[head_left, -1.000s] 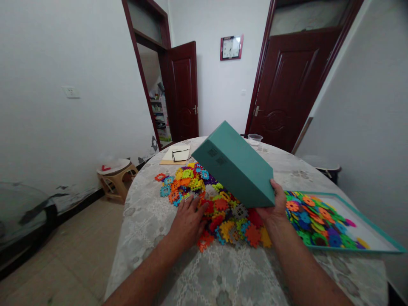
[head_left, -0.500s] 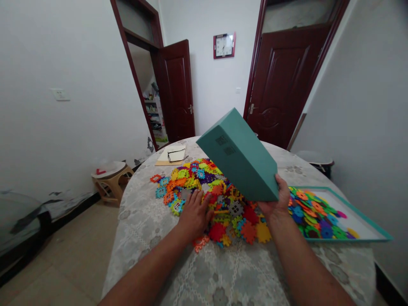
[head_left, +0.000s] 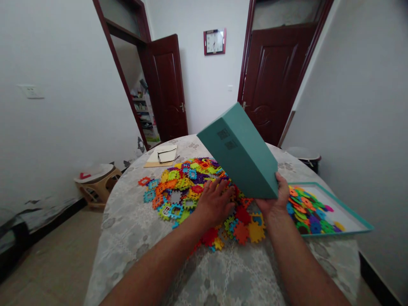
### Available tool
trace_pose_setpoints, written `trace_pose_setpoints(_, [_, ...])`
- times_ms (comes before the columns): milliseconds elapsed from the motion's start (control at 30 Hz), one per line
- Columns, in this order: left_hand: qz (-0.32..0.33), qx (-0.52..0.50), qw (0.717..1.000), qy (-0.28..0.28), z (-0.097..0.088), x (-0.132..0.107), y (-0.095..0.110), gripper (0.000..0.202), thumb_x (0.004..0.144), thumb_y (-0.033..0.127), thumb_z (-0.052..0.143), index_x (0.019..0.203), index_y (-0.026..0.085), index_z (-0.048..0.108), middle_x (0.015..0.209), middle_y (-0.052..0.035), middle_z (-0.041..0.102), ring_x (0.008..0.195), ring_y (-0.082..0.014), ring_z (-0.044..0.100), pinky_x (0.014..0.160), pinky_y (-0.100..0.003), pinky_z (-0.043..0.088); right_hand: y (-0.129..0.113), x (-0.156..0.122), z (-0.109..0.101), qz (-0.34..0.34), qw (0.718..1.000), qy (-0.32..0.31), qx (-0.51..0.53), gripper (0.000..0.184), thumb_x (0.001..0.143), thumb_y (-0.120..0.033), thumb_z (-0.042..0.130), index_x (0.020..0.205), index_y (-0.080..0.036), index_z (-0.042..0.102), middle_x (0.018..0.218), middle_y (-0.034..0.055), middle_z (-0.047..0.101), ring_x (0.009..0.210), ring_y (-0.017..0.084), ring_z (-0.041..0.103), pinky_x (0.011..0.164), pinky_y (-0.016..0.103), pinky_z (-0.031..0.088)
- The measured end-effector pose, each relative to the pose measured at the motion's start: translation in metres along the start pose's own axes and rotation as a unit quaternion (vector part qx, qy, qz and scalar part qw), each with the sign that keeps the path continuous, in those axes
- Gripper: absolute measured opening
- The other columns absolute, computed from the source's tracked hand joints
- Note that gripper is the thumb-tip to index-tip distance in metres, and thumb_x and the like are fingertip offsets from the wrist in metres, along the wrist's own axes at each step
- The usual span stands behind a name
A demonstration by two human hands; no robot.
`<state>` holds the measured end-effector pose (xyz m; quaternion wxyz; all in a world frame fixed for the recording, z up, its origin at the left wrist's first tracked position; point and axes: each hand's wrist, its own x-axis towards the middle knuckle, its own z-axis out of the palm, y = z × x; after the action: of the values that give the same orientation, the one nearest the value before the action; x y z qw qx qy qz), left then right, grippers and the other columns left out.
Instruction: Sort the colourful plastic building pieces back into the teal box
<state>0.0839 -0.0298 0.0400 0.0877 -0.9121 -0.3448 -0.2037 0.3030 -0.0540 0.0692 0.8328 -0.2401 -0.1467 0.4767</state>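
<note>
My right hand [head_left: 274, 199] grips the near corner of a teal box [head_left: 239, 151] and holds it tilted, its far end raised above the table. Beneath and to the left of the box lies a heap of colourful plastic interlocking pieces [head_left: 188, 187] on the tablecloth. My left hand [head_left: 215, 202] rests flat on this heap with its fingers spread, close to the box's lower edge.
A teal tray [head_left: 353, 212] with more coloured pieces sits at the right of the round table [head_left: 134, 229]. A notebook with glasses [head_left: 162, 155] lies at the far side. A small stool [head_left: 92, 180] stands on the floor at left. A lidded bin [head_left: 301, 155] is behind the table.
My left hand slid to the right over the pieces, toward the box. The box was tipped a little steeper and higher. The view shifted to the right.
</note>
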Motion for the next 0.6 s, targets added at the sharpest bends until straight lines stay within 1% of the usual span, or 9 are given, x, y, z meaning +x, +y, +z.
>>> trace_pose_setpoints(33, [0.034,-0.007,0.999,-0.016,0.002,0.003,0.007,0.055,0.104,0.056,0.05,0.155,0.036,0.05,0.167,-0.0061,0.043,0.158,-0.0365,0.03,0.129,-0.063,0.024,-0.003,0.0,0.001,-0.006,1.0,0.002,0.002,0.049,0.089,-0.045,0.06,0.131,-0.022,0.068,0.108,0.0044,0.08,0.089,0.028,0.077,0.082,0.051,0.064])
trace_pose_setpoints(67, [0.053,-0.01,0.998,-0.033,0.004,0.006,0.012,0.055,0.103,0.059,0.05,0.154,0.038,0.051,0.169,-0.0046,0.042,0.159,-0.0383,0.028,0.128,-0.066,0.023,-0.005,0.0,0.001,-0.012,1.0,0.002,0.005,0.049,0.089,-0.045,0.06,0.131,-0.022,0.068,0.108,0.0048,0.08,0.09,0.028,0.077,0.082,0.05,0.064])
trace_pose_setpoints(100, [0.053,-0.01,0.997,-0.047,0.007,0.01,0.014,0.054,0.103,0.061,0.05,0.152,0.039,0.053,0.169,-0.004,0.041,0.159,-0.0399,0.027,0.127,-0.068,0.023,-0.008,-0.001,0.002,-0.018,1.0,0.0,0.007,0.049,0.089,-0.046,0.059,0.131,-0.022,0.068,0.109,0.0048,0.08,0.091,0.028,0.076,0.082,0.05,0.064])
trace_pose_setpoints(167, [0.022,-0.005,0.998,-0.063,0.012,0.017,0.013,0.053,0.102,0.062,0.049,0.149,0.038,0.056,0.169,-0.0048,0.04,0.157,-0.0416,0.029,0.125,-0.069,0.026,-0.012,-0.002,0.004,-0.03,0.999,-0.006,0.01,0.048,0.089,-0.045,0.059,0.131,-0.023,0.069,0.108,0.004,0.08,0.092,0.027,0.076,0.084,0.05,0.064])
trace_pose_setpoints(267, [-0.039,0.011,0.998,-0.049,0.014,0.025,-0.001,0.051,0.102,0.058,0.051,0.146,0.034,0.059,0.166,-0.0069,0.044,0.154,-0.0419,0.034,0.122,-0.069,0.029,-0.016,-0.001,0.004,-0.045,0.999,-0.006,0.008,0.048,0.089,-0.045,0.06,0.131,-0.023,0.069,0.109,0.0033,0.08,0.092,0.027,0.076,0.085,0.05,0.064])
trace_pose_setpoints(367, [-0.086,0.029,0.995,-0.033,0.01,0.026,-0.018,0.045,0.102,0.054,0.053,0.14,0.032,0.063,0.158,-0.0081,0.053,0.147,-0.039,0.042,0.121,-0.066,0.029,-0.018,0.001,0.003,-0.059,0.998,0.01,0.004,0.049,0.089,-0.045,0.06,0.132,-0.023,0.068,0.111,0.0041,0.079,0.093,0.027,0.075,0.086,0.051,0.063])
trace_pose_setpoints(433, [-0.111,0.038,0.993,-0.03,0.006,0.024,-0.028,0.041,0.104,0.053,0.05,0.136,0.032,0.065,0.152,-0.0084,0.058,0.142,-0.037,0.046,0.12,-0.063,0.031,-0.019,0.002,0.003,-0.067,0.997,0.023,0.004,0.049,0.089,-0.044,0.059,0.132,-0.023,0.068,0.113,0.0038,0.079,0.094,0.027,0.075,0.086,0.051,0.063])
trace_pose_setpoints(533, [-0.141,0.046,0.988,-0.035,-0.001,0.021,-0.043,0.044,0.106,0.056,0.043,0.134,0.03,0.066,0.144,-0.0102,0.064,0.136,-0.0357,0.051,0.116,-0.058,0.035,-0.018,0.003,0.004,-0.07,0.997,0.03,0.003,0.048,0.09,-0.044,0.058,0.132,-0.023,0.069,0.113,0.0035,0.079,0.095,0.026,0.075,0.086,0.049,0.064])
trace_pose_setpoints(600, [-0.153,0.042,0.986,-0.05,-0.005,0.017,-0.053,0.048,0.107,0.057,0.041,0.138,0.029,0.064,0.141,-0.0114,0.066,0.133,-0.0345,0.054,0.113,-0.055,0.037,-0.017,0.002,0.004,-0.066,0.998,0.024,0.003,0.047,0.09,-0.044,0.059,0.13,-0.022,0.069,0.112,0.0035,0.079,0.094,0.026,0.075,0.086,0.049,0.064])
